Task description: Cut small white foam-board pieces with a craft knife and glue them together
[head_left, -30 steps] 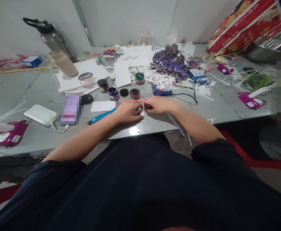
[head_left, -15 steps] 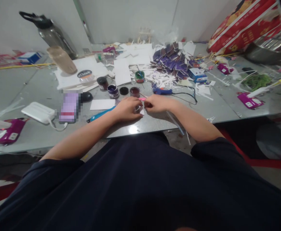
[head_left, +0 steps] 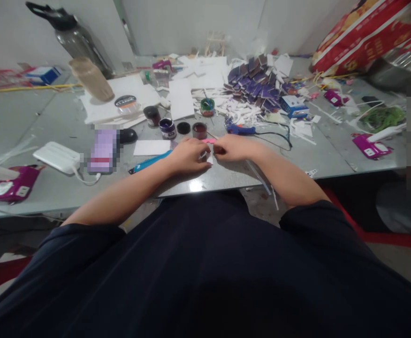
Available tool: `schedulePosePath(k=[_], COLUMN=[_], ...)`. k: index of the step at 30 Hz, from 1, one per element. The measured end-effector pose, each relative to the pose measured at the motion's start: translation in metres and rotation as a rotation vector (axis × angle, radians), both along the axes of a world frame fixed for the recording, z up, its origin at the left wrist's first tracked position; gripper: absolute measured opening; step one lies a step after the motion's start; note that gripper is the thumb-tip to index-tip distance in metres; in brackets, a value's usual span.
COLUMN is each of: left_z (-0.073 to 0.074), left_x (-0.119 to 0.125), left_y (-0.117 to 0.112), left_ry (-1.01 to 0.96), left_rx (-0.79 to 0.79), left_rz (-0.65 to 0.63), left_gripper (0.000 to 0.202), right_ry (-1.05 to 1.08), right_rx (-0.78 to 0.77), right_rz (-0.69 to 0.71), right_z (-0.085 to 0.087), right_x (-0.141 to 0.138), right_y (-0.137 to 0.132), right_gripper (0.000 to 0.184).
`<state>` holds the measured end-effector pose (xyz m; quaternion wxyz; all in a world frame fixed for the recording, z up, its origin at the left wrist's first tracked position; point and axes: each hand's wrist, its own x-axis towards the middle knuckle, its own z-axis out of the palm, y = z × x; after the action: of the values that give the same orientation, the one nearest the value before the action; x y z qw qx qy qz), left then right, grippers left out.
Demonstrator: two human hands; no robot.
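Note:
My left hand (head_left: 191, 157) rests low over the table near its front edge, with thumb and fingers curled about a small white piece (head_left: 210, 157) that looks like foam board or card. Close by on the right, my right hand (head_left: 232, 148) is closed with its fingertips pressed together; whatever they hold is hidden. A bright pink strip (head_left: 209, 141) lies just behind both hands. Under my left forearm pokes out a blue utility knife (head_left: 152, 162). Beyond the hands stand an open jar of purple paint (head_left: 167, 127) and a jar of reddish-brown paint (head_left: 200, 131).
A blue glue gun (head_left: 240, 130) with a black cord lies behind my right hand. Purple-painted pieces (head_left: 254, 84) are heaped farther back among white scraps. To the left are a phone (head_left: 103, 150), a white power bank (head_left: 57, 157) and a dark bottle (head_left: 80, 44).
The camera view has shifted slightly, so the table's things sit a little differently in the picture. Both hands keep nearly the same pose, close together around the white piece.

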<state>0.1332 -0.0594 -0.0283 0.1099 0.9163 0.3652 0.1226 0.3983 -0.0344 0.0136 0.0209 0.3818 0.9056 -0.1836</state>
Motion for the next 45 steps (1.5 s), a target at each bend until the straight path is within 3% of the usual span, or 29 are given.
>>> schedulePosePath(k=[8,16,21,27,45], left_z=[-0.003,-0.004,-0.004,-0.004,-0.004], left_x=[0.002,-0.001,-0.003,-0.004,-0.004], left_y=[0.008,0.008,0.008,0.009,0.009], left_ry=[0.056,-0.076,-0.076,-0.058,-0.060], left_rx=[0.007,0.027,0.065,0.037,0.041], left_rz=[-0.011,-0.051,-0.053,-0.061,-0.049], left_gripper=[0.038,0.051,0.038,0.037,0.038], right_ry=[-0.030,-0.058,-0.074,-0.108,-0.075], right_rx=[0.032,0.027,0.018,0.015,0.023], right_rz=[0.006,-0.006,-0.022,-0.027,-0.027], right_z=[-0.004,0.000,0.008,0.012,0.003], right_x=[0.002,0.001,-0.001,-0.003,-0.001], right_y=[0.003,-0.001,-0.008,-0.009,-0.002], right_gripper=[0.020,0.019,0.020,0.018,0.013])
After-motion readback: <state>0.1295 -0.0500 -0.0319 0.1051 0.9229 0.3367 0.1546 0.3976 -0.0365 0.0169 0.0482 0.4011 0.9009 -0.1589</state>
